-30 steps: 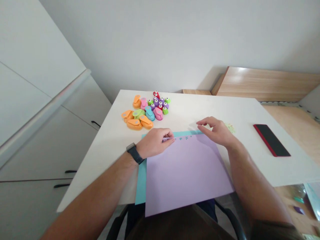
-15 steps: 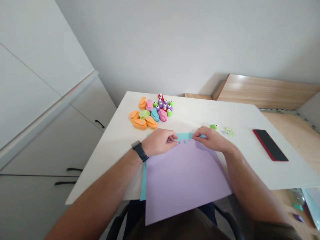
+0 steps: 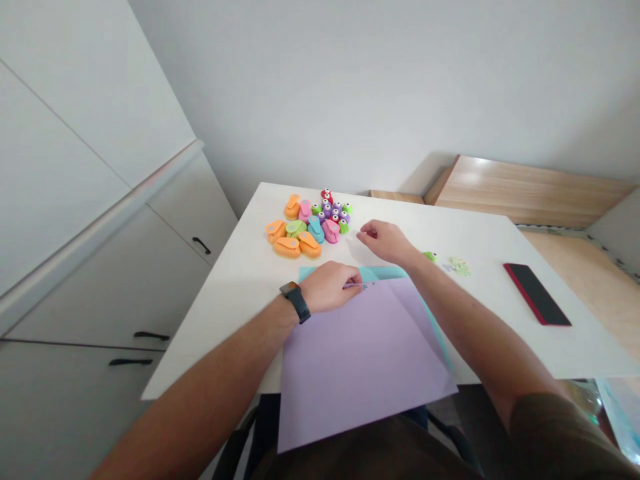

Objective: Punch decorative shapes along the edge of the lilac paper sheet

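Observation:
My left hand (image 3: 333, 287), with a dark watch on its wrist, pinches the top edge of a purple sheet of paper (image 3: 360, 360). A few small punched shapes show teal along that edge, right beside the fingertips. Under the purple sheet lies a teal sheet (image 3: 385, 273), seen along its top and right side. My right hand (image 3: 385, 241) is off the paper, above the table beyond its top edge, just right of the paper punches. Its fingers are curled together; what is between them, if anything, I cannot make out. The purple sheet's lower edge overhangs the table front.
Large lever paper punches (image 3: 287, 247) and several small punches (image 3: 337, 210) cluster at the back left of the white table (image 3: 225, 300). A green punch (image 3: 430, 256) sits behind my right forearm, near small paper cut-outs (image 3: 459, 267). A black-and-red flat case (image 3: 537, 293) lies farther right.
My right hand has let go of the purple sheet's top edge and moved up and left toward the punches. My left hand still holds the sheet, a little farther right in view.

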The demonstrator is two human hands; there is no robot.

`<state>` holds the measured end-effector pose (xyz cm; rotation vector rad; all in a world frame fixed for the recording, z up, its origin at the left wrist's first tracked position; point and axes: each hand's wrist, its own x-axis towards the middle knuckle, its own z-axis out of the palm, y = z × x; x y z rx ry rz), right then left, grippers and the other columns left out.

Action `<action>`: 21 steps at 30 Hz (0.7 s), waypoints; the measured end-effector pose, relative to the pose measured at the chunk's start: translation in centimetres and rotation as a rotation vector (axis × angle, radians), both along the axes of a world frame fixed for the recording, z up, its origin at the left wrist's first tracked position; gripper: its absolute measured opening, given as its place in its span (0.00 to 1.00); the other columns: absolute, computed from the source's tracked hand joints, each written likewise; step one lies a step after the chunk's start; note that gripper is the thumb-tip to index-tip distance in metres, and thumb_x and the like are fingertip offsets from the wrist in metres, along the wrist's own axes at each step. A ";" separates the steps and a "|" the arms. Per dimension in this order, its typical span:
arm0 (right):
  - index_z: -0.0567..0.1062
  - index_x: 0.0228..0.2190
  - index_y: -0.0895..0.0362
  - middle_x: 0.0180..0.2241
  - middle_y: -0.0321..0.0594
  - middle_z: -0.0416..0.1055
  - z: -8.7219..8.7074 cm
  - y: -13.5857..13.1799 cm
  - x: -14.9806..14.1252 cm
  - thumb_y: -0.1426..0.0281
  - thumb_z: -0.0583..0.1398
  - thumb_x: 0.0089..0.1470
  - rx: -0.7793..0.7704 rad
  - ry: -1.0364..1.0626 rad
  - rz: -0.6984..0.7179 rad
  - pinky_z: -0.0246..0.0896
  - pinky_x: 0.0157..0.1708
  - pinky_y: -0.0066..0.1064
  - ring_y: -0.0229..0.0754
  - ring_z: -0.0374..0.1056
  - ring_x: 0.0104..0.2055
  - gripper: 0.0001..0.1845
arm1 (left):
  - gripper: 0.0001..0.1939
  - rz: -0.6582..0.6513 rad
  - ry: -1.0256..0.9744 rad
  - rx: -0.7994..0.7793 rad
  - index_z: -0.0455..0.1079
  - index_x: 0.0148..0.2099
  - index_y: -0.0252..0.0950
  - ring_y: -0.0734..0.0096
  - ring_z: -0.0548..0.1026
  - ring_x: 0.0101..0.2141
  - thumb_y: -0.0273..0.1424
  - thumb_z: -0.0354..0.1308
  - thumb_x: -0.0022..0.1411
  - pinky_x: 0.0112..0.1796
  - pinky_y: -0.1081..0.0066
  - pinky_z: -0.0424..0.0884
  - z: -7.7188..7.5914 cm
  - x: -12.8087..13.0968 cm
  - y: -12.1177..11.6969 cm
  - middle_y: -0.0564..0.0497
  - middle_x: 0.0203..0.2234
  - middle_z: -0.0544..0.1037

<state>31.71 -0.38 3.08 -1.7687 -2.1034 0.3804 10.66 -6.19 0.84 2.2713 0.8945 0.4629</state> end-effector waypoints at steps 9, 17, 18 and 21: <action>0.80 0.42 0.57 0.44 0.49 0.81 -1.9 4.9 -4.7 0.55 0.63 0.58 -0.067 -0.087 -0.137 0.64 0.43 0.36 0.51 0.75 0.46 0.19 | 0.09 -0.022 0.010 0.030 0.78 0.38 0.38 0.66 0.79 0.35 0.36 0.58 0.66 0.36 0.71 0.68 -0.1 0.1 0.0 0.50 0.33 0.84; 0.75 0.36 0.56 0.36 0.42 0.79 -1.0 2.2 -2.3 0.62 0.64 0.54 -0.071 0.281 -0.136 0.63 0.34 0.32 0.43 0.73 0.37 0.11 | 0.09 -0.018 -0.007 0.020 0.79 0.38 0.38 0.66 0.79 0.35 0.36 0.59 0.65 0.34 0.70 0.68 0.1 0.0 0.0 0.50 0.33 0.84; 0.74 0.37 0.56 0.36 0.42 0.79 -0.8 1.5 -1.7 0.61 0.64 0.54 -0.122 0.436 -0.097 0.62 0.32 0.30 0.42 0.73 0.36 0.12 | 0.09 -0.017 -0.007 0.014 0.79 0.38 0.38 0.66 0.79 0.35 0.36 0.59 0.65 0.34 0.71 0.68 0.2 0.0 0.0 0.50 0.33 0.84; 0.71 0.39 0.55 0.38 0.42 0.78 0.1 -0.9 0.1 0.60 0.67 0.52 -0.276 0.851 0.029 0.62 0.29 0.29 0.41 0.74 0.37 0.17 | 0.10 -0.013 -0.011 0.002 0.79 0.38 0.38 0.66 0.80 0.35 0.36 0.59 0.65 0.35 0.71 0.68 0.3 0.0 0.0 0.49 0.34 0.84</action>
